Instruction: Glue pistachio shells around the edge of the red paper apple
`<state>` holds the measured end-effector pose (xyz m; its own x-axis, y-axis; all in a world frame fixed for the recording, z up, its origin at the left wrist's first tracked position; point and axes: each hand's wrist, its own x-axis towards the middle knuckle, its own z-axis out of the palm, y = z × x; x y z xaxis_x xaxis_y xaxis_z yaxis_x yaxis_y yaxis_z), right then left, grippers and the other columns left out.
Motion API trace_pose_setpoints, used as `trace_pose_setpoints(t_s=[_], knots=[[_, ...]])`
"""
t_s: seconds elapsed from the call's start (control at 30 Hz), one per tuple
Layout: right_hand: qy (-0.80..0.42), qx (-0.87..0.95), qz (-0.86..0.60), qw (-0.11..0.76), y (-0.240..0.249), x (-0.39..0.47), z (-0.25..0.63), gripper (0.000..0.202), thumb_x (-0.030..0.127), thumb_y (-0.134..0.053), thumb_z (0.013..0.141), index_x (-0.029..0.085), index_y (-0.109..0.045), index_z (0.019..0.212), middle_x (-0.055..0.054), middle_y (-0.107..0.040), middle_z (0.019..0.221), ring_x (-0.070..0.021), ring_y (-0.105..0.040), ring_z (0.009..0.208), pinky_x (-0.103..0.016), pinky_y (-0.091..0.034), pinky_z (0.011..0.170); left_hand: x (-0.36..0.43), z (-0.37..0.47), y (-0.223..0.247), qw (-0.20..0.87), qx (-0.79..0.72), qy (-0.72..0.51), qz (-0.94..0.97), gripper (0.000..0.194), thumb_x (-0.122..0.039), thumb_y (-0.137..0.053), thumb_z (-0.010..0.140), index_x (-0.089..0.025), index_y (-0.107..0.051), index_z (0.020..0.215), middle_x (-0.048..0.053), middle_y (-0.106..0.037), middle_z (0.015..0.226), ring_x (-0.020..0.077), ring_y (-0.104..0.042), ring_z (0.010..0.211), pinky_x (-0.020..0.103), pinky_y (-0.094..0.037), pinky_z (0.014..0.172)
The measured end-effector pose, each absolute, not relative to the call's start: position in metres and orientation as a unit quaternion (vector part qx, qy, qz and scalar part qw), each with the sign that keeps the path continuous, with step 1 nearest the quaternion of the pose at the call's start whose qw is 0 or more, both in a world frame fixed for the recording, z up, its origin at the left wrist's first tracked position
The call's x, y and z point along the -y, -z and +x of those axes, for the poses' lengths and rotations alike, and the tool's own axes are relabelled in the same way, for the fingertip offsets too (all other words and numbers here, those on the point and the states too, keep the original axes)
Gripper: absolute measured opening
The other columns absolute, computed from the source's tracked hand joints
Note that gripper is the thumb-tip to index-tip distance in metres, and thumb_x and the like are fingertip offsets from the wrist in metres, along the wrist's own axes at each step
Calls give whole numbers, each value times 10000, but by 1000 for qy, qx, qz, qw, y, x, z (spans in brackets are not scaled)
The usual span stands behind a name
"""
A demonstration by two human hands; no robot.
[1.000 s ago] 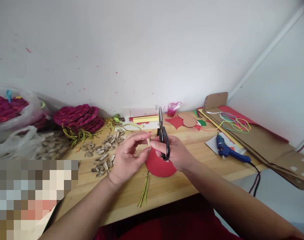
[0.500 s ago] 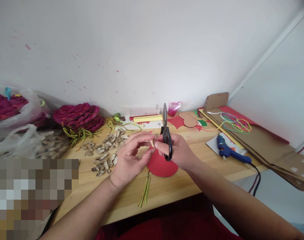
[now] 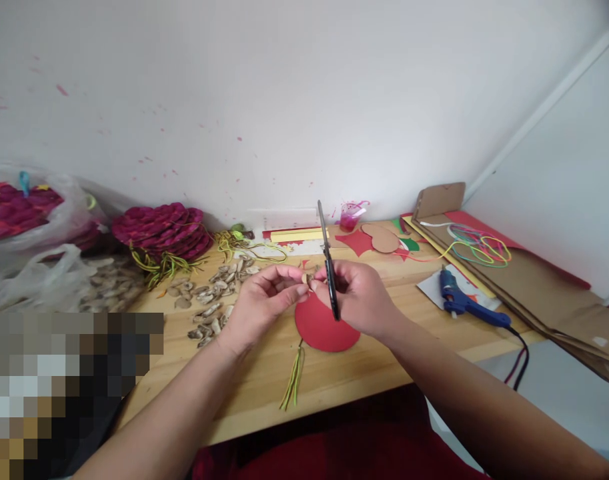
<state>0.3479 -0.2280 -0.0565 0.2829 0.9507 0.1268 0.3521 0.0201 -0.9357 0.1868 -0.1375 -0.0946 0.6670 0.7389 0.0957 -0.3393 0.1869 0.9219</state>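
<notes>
1. Nearest, a yellow-green tassel [image 3: 293,379] trails from the red disc [image 3: 328,328] toward the worktop's [image 3: 234,417] front edge, slanting a little left. The disc lies flat, its far part hidden by the hands.
2. Above the disc's far side, a small brown piece [image 3: 307,280] sits between the fingertips of both hands. The left hand [image 3: 259,303] pinches it from the left, thumb and forefinger drawn together; the right hand [image 3: 364,297] meets it from the right, thumb at its edge. Both hands are equally near; its long axis is too small and covered to read.
3. The right hand also grips black-handled scissors [image 3: 329,270], the handle against its fingers. Their long axis runs upward and away from the person, tip leaning slightly left, just right of the piece. Seen edge-on, they do not show whether the blades are parted.
4. Left of the left hand, loose shells [image 3: 219,287] spread close to its wrist, crowding that side. On the right, a blue glue gun [image 3: 467,303] lies well apart from the right hand, wood between them.
5. Beyond the scissors lie yellow strips [image 3: 294,235] and a red paper cutout [image 3: 355,243], near the wall [image 3: 294,120].
</notes>
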Motion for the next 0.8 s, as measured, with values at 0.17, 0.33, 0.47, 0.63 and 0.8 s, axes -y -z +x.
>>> trace_pose_setpoints(t_s=[0.17,0.33,0.47,0.63,0.8], knots=[[-313,522,-625,489,58,229,349,106,248,-780,764,193,-691,786,12,-665,703,-118,-538,597,-244,-434,564,138,187,92,736,-189,-370,534,242,-221,-888,722,-166,-749,913,29,-758,777,119,-698,695,228,-577,717],[-345,498,-619,500,56,231,349,162,290,-787,775,208,-649,799,36,-612,667,-112,-492,562,-248,-414,543,137,187,89,750,-202,-387,497,253,-221,-903,690,-162,-742,876,12,-736,760,115,-687,659,241,-584,694],[-371,498,-631,465,62,241,355,227,325,-774,800,217,-575,782,58,-538,633,-115,-455,558,-256,-384,542,134,186,85,772,-216,-409,437,291,-225,-930,642,-166,-747,860,-8,-720,759,99,-684,682,216,-597,701],[-307,581,-669,347,69,257,367,290,397,-689,874,221,-508,731,52,-493,651,-128,-441,606,-267,-347,568,132,185,82,791,-218,-411,396,311,-209,-942,627,-170,-745,864,-15,-729,767,97,-710,708,188,-604,694],[-204,639,-711,210,59,261,367,319,464,-682,858,229,-492,755,29,-571,664,-143,-473,592,-281,-296,555,131,187,85,798,-224,-403,388,304,-207,-936,645,-164,-759,889,2,-753,777,101,-727,712,169,-600,686]])
